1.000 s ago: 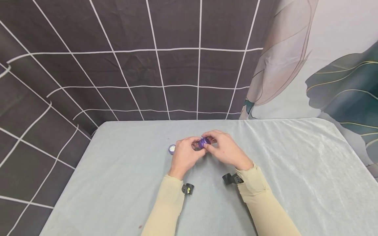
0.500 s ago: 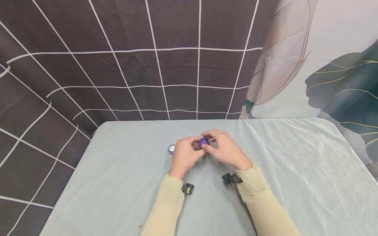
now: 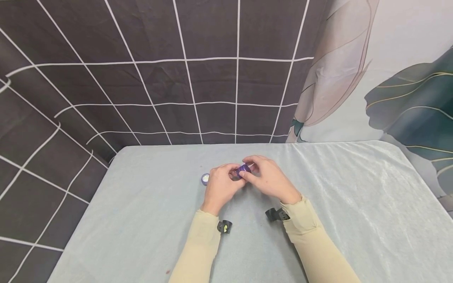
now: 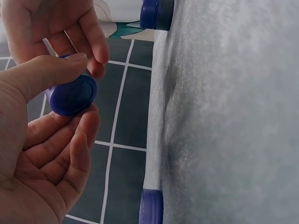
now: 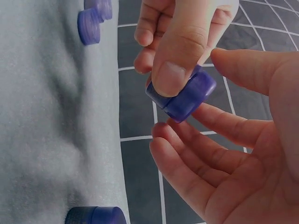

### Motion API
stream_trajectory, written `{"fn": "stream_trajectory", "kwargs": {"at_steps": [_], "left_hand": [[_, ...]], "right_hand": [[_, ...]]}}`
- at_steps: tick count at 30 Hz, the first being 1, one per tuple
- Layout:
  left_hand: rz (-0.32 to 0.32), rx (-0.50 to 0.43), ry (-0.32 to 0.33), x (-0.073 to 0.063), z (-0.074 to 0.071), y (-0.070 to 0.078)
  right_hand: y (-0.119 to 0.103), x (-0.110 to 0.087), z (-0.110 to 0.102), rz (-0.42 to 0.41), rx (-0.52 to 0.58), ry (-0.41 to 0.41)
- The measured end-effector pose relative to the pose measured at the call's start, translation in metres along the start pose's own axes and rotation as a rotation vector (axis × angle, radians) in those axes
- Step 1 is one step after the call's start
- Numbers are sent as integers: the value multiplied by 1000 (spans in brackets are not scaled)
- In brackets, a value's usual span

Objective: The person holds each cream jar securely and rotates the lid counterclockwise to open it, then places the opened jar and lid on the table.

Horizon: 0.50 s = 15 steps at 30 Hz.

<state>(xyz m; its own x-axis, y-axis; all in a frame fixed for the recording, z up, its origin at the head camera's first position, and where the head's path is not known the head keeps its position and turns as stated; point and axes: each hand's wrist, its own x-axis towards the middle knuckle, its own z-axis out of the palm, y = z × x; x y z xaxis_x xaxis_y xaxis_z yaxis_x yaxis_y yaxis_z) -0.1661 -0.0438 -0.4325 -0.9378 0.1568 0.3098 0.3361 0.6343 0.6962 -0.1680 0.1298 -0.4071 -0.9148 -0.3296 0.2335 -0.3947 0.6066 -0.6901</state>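
Note:
My left hand [image 3: 222,184] pinches a small round purple jar [image 4: 74,95] between thumb and fingertips, above the cloth-covered table. In the right wrist view, the left thumb presses on the darker end of this purple jar [image 5: 191,95]. My right hand [image 3: 271,177] is close around its other end. Its thumb [image 5: 247,65] stands a little apart from the jar, and its loosely bent fingers [image 5: 191,161] lie beneath, near or touching it. To the left of the left hand, a purple round piece [image 3: 205,179] with a white middle lies on the table.
A purple-capped jar [image 4: 156,14] and a purple piece [image 4: 152,205] stand on the pale cloth [image 4: 233,116]. Two purple round pieces, one a ribbed piece [image 5: 88,26], sit close together in the right wrist view. A dark gridded curtain [image 3: 212,82] hangs behind the table.
The right thumb has shifted slightly leftward over the jar, and the jar has turned a little. The left hand and the piece on the table have hardly moved.

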Motion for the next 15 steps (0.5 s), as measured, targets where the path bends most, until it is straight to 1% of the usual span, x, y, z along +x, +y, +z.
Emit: {"fn": "stream_trajectory", "kwargs": {"at_steps": [15], "left_hand": [[-9, 3, 1, -1, 0, 1]], "right_hand": [[0, 1, 3, 71, 9, 13]]}}
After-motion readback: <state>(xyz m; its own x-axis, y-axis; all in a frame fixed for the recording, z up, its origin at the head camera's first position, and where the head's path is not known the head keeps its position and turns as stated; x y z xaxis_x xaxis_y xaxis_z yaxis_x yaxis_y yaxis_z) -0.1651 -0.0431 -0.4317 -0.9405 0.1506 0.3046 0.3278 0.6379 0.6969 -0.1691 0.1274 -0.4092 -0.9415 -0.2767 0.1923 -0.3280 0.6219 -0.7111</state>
